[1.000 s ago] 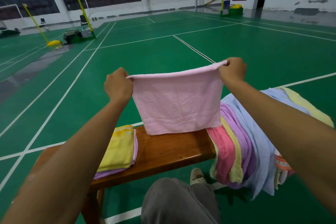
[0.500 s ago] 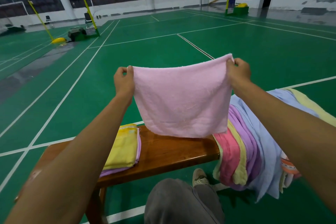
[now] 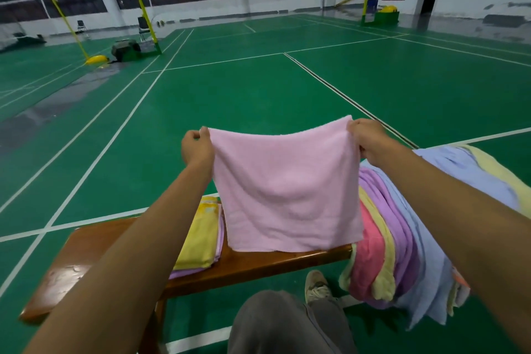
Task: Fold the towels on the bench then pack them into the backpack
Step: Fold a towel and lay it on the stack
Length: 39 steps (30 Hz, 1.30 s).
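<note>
Pink terry towel (image 3: 287,190) hangs spread above the brown wooden bench (image 3: 253,264), its top corners pinched by the left hand (image 3: 197,149) and right hand (image 3: 369,139), between a folded yellow towel (image 3: 199,236) and a heap of unfolded coloured towels (image 3: 402,238).
</note>
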### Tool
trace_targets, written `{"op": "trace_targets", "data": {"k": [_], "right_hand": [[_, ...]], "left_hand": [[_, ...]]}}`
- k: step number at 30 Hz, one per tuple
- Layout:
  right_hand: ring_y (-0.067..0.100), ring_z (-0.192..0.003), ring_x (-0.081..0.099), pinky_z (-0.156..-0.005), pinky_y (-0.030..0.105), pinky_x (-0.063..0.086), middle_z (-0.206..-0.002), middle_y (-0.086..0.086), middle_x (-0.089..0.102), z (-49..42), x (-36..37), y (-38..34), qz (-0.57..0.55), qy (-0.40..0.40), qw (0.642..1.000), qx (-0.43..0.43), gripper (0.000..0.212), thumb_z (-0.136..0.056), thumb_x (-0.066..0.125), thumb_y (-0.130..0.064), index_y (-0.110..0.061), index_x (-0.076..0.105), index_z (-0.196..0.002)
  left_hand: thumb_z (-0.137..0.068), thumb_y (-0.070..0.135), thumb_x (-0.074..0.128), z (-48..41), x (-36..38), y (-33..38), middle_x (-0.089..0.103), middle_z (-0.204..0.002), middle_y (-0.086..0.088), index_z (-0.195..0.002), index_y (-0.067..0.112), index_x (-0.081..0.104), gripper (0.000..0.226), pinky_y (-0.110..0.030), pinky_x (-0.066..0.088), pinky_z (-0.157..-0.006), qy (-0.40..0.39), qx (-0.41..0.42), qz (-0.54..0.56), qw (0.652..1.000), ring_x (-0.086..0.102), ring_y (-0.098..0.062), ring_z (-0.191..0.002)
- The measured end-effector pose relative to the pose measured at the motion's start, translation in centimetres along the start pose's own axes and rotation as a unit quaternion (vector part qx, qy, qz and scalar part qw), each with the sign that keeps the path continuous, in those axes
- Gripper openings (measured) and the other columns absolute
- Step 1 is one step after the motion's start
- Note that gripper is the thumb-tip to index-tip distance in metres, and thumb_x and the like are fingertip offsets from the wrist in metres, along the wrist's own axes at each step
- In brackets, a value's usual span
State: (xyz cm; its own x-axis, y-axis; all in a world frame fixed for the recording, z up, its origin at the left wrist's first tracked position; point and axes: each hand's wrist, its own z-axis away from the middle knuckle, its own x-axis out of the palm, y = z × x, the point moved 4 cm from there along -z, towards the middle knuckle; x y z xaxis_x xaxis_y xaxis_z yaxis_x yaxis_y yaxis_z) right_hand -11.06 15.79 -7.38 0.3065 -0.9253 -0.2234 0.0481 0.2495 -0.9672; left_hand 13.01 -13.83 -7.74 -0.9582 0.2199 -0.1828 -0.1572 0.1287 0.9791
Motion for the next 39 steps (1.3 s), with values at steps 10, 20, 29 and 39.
{"op": "trace_targets", "data": {"k": [10,20,29,39], "right_hand": [[0.018,-0.068,0.041,-0.061,0.032,0.034,-0.070,0.000,0.047,0.1,0.8,-5.4,-0.090,0.067,0.992,-0.056,0.019,-0.085,0.049,-0.009,-0.016,0.050,-0.067],[0.030,-0.087,0.062,-0.073,0.038,0.055,-0.104,0.018,0.060,1.3,0.0,6.6,0.029,0.000,0.992,0.126,0.039,-0.089,0.052,-0.006,0.002,0.051,-0.127],[0.034,-0.104,0.057,-0.102,0.049,0.051,-0.120,0.022,0.059,4.0,0.0,11.2,0.213,-0.123,0.949,0.198,0.022,-0.102,0.043,-0.006,0.001,0.048,-0.122],[0.029,-0.089,0.060,-0.091,0.042,0.053,-0.096,0.019,0.061,2.6,1.9,12.7,0.205,-0.055,0.961,0.176,0.015,-0.093,0.050,-0.002,0.005,0.062,-0.100]], "left_hand": [[-0.105,0.034,0.045,-1.2,-1.0,4.9,0.050,-0.077,0.006,-0.093,0.014,0.050,0.024,-0.030,0.037,-0.065,0.064,0.050,0.066,0.994,0.044,-0.014,-0.070],[-0.102,0.025,0.052,4.1,-1.6,-7.1,0.057,-0.087,-0.011,-0.089,0.004,0.060,0.026,-0.034,0.036,-0.073,-0.026,0.024,-0.177,0.984,0.052,-0.028,-0.083],[-0.101,0.027,0.050,7.0,-2.3,-12.5,0.065,-0.093,-0.025,-0.085,-0.002,0.060,0.035,-0.036,0.036,-0.068,-0.058,0.009,-0.296,0.953,0.061,-0.042,-0.091],[-0.106,0.027,0.042,6.7,-1.2,-14.0,0.062,-0.122,-0.023,-0.116,-0.002,0.058,0.035,-0.037,0.036,-0.078,-0.079,-0.017,-0.336,0.938,0.056,-0.042,-0.113]]}}
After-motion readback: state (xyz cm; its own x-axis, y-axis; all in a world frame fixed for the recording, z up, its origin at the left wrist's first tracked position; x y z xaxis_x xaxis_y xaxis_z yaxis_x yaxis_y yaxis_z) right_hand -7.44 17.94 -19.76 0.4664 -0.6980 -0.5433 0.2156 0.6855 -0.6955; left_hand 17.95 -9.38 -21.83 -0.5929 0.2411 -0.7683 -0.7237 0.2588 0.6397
